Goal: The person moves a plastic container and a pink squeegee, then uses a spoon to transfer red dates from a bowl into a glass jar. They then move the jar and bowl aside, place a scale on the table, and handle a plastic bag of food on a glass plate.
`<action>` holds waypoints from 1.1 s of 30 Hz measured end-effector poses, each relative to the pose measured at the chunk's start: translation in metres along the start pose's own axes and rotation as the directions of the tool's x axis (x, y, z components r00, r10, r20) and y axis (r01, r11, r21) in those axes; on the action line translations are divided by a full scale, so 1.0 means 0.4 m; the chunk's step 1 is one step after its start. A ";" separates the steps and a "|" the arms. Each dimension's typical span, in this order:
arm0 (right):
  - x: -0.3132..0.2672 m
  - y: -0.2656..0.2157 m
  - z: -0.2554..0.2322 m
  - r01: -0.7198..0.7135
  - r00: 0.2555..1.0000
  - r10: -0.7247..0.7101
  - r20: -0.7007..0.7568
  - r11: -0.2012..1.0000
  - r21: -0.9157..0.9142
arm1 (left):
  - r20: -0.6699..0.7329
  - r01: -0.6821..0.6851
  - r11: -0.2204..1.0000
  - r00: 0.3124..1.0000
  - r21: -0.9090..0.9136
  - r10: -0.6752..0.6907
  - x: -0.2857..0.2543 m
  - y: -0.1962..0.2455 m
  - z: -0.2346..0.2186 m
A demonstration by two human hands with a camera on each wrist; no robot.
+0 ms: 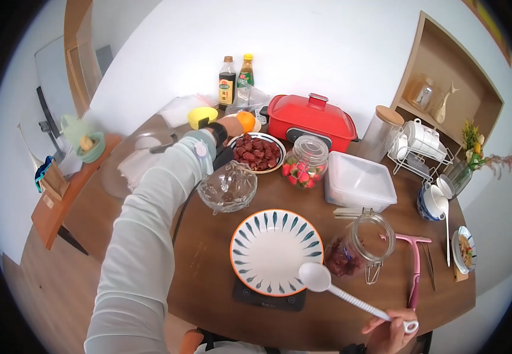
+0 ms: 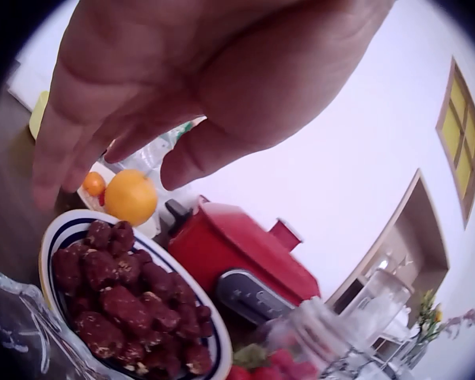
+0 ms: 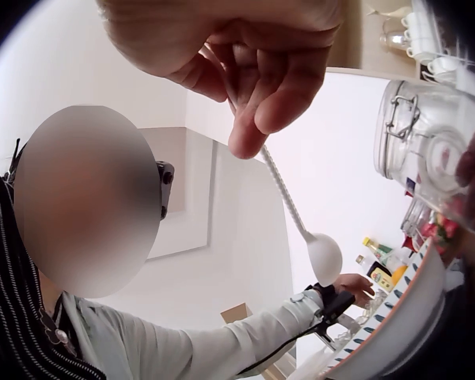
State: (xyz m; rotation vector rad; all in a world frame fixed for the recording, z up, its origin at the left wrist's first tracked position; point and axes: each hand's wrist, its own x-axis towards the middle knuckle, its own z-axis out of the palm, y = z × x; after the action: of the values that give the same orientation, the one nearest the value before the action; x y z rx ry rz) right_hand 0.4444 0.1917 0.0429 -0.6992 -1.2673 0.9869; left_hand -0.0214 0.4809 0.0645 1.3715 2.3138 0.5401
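Note:
My left hand (image 1: 231,125) reaches to the back of the table, above the orange (image 1: 245,121). Its fingers are extended and hold nothing in the left wrist view, close over a blue-rimmed plate (image 2: 55,237) of dark red dried fruits (image 2: 127,305). At the front right, my right hand (image 1: 389,334) pinches the handle of a long white spoon (image 1: 356,302). The spoon's bowl overlaps the edge of a large leaf-patterned plate (image 1: 276,251). That plate rests on a black scale (image 1: 268,300). Beside it is an open clip-top jar (image 1: 346,256) with dark red contents.
A clear glass bowl (image 1: 227,187) stands below the left forearm. Further back are a strawberry jar (image 1: 304,162), a red cooker (image 1: 312,121) and a white plastic box (image 1: 361,183). A pink peeler (image 1: 414,259) and tweezers (image 1: 429,265) lie at the right.

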 end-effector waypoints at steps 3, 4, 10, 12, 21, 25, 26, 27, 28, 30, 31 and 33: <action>0.010 0.020 -0.015 0.046 0.997 -0.044 0.056 0.998 -0.035 | 0.096 -0.068 0.963 0.994 0.261 0.045 0.105 -0.036 0.055; 0.017 0.023 -0.016 0.052 0.997 -0.049 0.063 0.998 -0.041 | 0.138 -0.116 0.930 0.988 0.348 0.071 0.134 -0.046 0.067; 0.034 0.053 -0.017 -0.008 1.000 0.008 0.031 1.000 -0.009 | 0.298 -0.269 0.758 0.949 0.595 0.103 0.199 -0.065 0.073; 0.039 0.059 -0.015 -0.008 0.998 0.008 0.055 1.000 -0.007 | 0.335 -0.300 0.717 0.937 0.629 0.097 0.208 -0.069 0.074; 0.036 0.063 -0.029 -0.025 0.997 0.026 0.073 1.000 -0.010 | 0.430 -0.380 0.573 0.901 0.726 0.052 0.226 -0.073 0.056; 0.029 0.064 -0.033 -0.015 0.997 0.018 0.071 0.999 -0.035 | 0.470 -0.471 0.528 0.870 0.707 0.148 0.238 -0.110 0.051; 0.025 0.062 -0.032 -0.047 0.998 0.047 0.050 0.999 0.002 | 0.482 -0.534 0.514 0.841 0.671 0.246 0.243 -0.133 0.046; 0.020 0.057 -0.031 -0.077 0.997 0.076 0.029 0.996 0.040 | 0.467 -0.544 0.509 0.838 0.667 0.283 0.252 -0.144 0.048; 0.014 0.053 -0.031 -0.108 0.994 0.108 0.009 0.991 0.077 | 0.451 -0.553 0.504 0.833 0.664 0.320 0.261 -0.156 0.050; 0.012 0.044 -0.032 -0.098 0.995 0.097 0.025 0.994 0.051 | 0.378 -0.482 0.490 0.876 0.726 0.300 0.177 -0.109 0.033; 0.013 0.040 -0.032 -0.091 0.995 0.090 0.034 0.995 0.038 | 0.343 -0.452 0.469 0.890 0.759 0.301 0.148 -0.097 0.028; 0.022 0.044 -0.034 0.014 0.996 -0.012 0.094 1.000 -0.018 | 0.288 -0.417 0.365 0.888 0.833 0.358 0.129 -0.095 0.025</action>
State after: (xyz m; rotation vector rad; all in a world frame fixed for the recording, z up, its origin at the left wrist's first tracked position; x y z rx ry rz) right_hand 0.4538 0.2084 0.0288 -0.6645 -1.3627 1.0086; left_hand -0.0670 0.5108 0.0294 2.3851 2.2340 -0.7845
